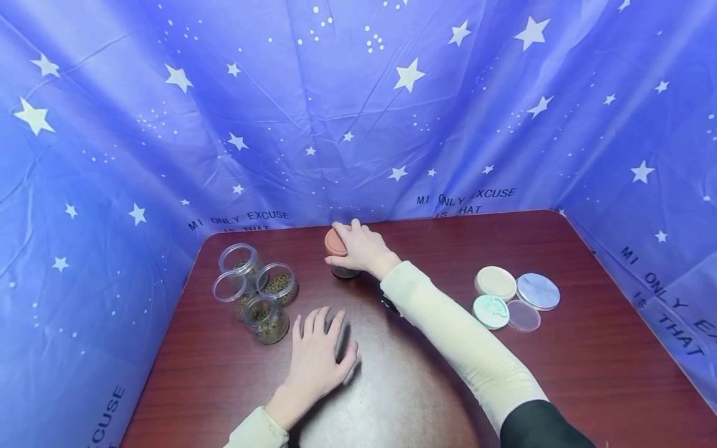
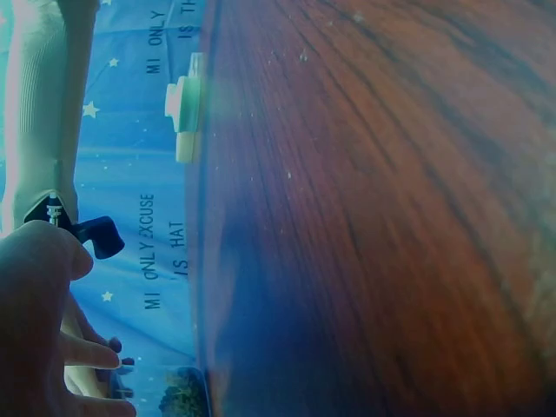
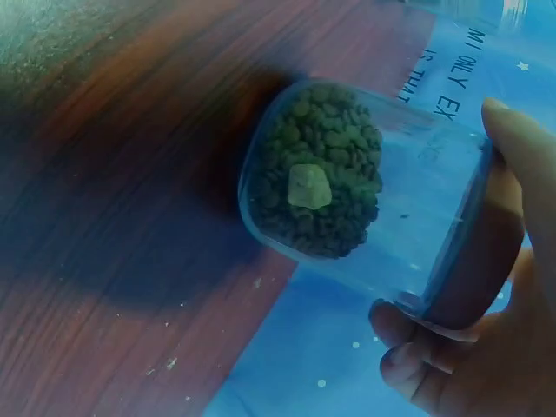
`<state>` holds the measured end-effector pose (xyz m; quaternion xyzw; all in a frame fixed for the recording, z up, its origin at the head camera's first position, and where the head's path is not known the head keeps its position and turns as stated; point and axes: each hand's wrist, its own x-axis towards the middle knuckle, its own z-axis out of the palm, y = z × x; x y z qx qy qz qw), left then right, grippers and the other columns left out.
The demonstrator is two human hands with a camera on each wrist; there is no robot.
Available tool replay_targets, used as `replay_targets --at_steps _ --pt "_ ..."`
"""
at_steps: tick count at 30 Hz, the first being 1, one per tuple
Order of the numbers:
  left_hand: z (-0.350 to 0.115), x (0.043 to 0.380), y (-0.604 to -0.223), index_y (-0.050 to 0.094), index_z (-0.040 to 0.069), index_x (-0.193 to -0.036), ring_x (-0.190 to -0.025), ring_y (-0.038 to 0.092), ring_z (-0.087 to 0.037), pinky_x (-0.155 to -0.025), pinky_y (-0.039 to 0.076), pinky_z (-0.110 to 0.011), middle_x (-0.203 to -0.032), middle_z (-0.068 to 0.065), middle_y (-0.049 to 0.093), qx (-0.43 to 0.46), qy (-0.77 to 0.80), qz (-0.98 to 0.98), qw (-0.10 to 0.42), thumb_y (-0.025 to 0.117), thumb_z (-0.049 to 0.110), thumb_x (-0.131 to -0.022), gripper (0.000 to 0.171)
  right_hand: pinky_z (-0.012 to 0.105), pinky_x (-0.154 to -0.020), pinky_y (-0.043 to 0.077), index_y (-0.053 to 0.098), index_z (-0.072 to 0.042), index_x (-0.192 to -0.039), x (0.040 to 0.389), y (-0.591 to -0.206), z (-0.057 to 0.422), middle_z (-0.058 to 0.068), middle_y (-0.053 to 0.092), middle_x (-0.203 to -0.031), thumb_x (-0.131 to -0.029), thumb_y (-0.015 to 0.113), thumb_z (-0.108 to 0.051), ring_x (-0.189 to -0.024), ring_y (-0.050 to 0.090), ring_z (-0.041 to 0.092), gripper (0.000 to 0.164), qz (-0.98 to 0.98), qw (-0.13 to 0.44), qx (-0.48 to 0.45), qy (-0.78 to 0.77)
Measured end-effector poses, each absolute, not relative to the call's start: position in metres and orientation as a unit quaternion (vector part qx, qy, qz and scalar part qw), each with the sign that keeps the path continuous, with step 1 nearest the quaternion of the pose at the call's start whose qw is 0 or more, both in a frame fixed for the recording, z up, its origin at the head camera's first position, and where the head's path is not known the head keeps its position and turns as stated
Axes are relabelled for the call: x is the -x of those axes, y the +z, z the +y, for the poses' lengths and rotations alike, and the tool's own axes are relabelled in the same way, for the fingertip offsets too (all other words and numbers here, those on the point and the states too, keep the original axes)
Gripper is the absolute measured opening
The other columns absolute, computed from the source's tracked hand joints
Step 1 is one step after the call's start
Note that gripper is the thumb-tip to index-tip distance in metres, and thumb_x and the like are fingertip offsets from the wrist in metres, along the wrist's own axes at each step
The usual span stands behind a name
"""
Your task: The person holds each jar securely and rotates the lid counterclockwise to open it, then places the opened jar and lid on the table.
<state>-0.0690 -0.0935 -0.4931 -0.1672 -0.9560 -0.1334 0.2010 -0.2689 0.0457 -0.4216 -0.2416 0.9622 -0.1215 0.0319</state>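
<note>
At the back middle of the table, my right hand (image 1: 365,250) grips the orange lid (image 1: 335,244) on a clear jar. The right wrist view shows that jar (image 3: 326,178), partly filled with brownish-green pellets and one pale chunk, with my fingers curled round the lid's rim. My left hand (image 1: 316,359) is over the table nearer the front, palm down, fingers spread, holding nothing. Just beyond its fingertips is an open jar of pellets (image 1: 267,323), grouped with another open jar (image 1: 279,286) and others behind.
Several loose lids lie to the right: a cream one (image 1: 495,284), a mint one (image 1: 490,312), a bluish-white one (image 1: 538,291) and a clear one (image 1: 524,315). A blue star-print curtain (image 1: 347,112) hangs round the back and sides of the brown table (image 1: 594,379).
</note>
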Motion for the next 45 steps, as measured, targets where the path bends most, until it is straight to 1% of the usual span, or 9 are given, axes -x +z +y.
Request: replay_targets --at_steps 3,7,15,19,23,28,34,40,45 --pt "-0.093 0.069 -0.494 0.066 0.012 -0.135 -0.125 0.054 -0.039 -0.106 0.037 -0.072 -0.133 -0.019 0.06 0.168 -0.134 -0.956 0.202 0.066 0.047 -0.087 0.059 0.053 -0.082 0.059 0.04 -0.019 -0.157 0.269 -0.423 0.046 0.024 0.051 -0.134 -0.089 0.071 -0.059 -0.109 0.065 0.04 0.085 0.963 0.025 0.237 -0.122" --pt "-0.093 0.068 -0.495 0.065 0.012 -0.135 -0.125 0.054 -0.039 -0.106 0.037 -0.072 -0.132 -0.019 0.06 0.168 -0.131 -0.956 0.202 0.066 0.047 -0.088 0.059 0.052 -0.078 0.059 0.043 -0.017 -0.153 0.269 -0.425 0.048 0.024 0.053 -0.129 -0.085 0.073 -0.053 -0.099 0.067 0.039 0.083 0.963 0.01 0.234 -0.134" --pt "-0.095 0.067 -0.495 0.063 0.01 -0.136 -0.123 0.056 -0.037 -0.105 0.039 -0.071 -0.131 -0.018 0.062 0.167 -0.123 -0.956 0.205 0.069 0.048 -0.086 0.063 0.051 -0.074 0.058 0.047 -0.019 -0.152 0.259 -0.428 0.067 0.022 0.054 -0.125 -0.08 0.07 -0.054 -0.09 0.066 0.035 0.083 0.962 -0.012 0.234 -0.143" --pt "-0.094 0.066 -0.495 0.064 0.009 -0.135 -0.124 0.056 -0.037 -0.105 0.039 -0.07 -0.132 -0.019 0.063 0.17 -0.123 -0.955 0.211 0.068 0.047 -0.086 0.063 0.052 -0.07 0.058 0.05 -0.018 -0.148 0.241 -0.421 0.086 0.02 0.055 -0.12 -0.079 0.071 -0.056 -0.084 0.065 0.032 0.081 0.961 -0.038 0.225 -0.155" --pt "-0.093 0.066 -0.494 0.064 0.009 -0.135 -0.124 0.055 -0.038 -0.105 0.039 -0.071 -0.135 -0.019 0.062 0.174 -0.124 -0.953 0.214 0.068 0.048 -0.087 0.063 0.05 -0.065 0.057 0.052 -0.02 -0.144 0.218 -0.413 0.105 0.016 0.055 -0.111 -0.079 0.07 -0.058 -0.075 0.064 0.029 0.077 0.961 -0.072 0.206 -0.168" --pt "-0.093 0.067 -0.492 0.061 0.007 -0.133 -0.124 0.056 -0.037 -0.105 0.039 -0.069 -0.134 -0.018 0.062 0.172 -0.122 -0.952 0.222 0.071 0.048 -0.083 0.065 0.048 -0.06 0.054 0.052 -0.023 -0.143 0.186 -0.4 0.126 0.012 0.055 -0.106 -0.079 0.07 -0.06 -0.066 0.061 0.027 0.075 0.962 -0.097 0.185 -0.175" --pt "-0.094 0.068 -0.492 0.06 0.005 -0.132 -0.122 0.057 -0.038 -0.103 0.042 -0.069 -0.13 -0.019 0.062 0.178 -0.114 -0.948 0.239 0.075 0.043 -0.08 0.067 0.044 -0.054 0.051 0.054 -0.023 -0.142 0.158 -0.388 0.143 0.01 0.056 -0.105 -0.077 0.072 -0.059 -0.062 0.058 0.023 0.077 0.96 -0.116 0.188 -0.174" --pt "-0.094 0.068 -0.49 0.06 0.007 -0.133 -0.123 0.057 -0.038 -0.103 0.042 -0.07 -0.131 -0.019 0.062 0.183 -0.112 -0.949 0.233 0.074 0.043 -0.081 0.065 0.041 -0.049 0.048 0.056 -0.021 -0.138 0.137 -0.383 0.153 0.008 0.055 -0.099 -0.077 0.074 -0.057 -0.056 0.054 0.021 0.073 0.953 -0.145 0.192 -0.183" --pt "-0.093 0.067 -0.49 0.06 0.008 -0.136 -0.124 0.056 -0.037 -0.104 0.04 -0.071 -0.132 -0.019 0.062 0.183 -0.116 -0.95 0.226 0.073 0.044 -0.082 0.066 0.037 -0.048 0.045 0.055 -0.021 -0.137 0.124 -0.383 0.157 0.007 0.054 -0.096 -0.077 0.076 -0.052 -0.055 0.05 0.021 0.071 0.95 -0.145 0.193 -0.196"
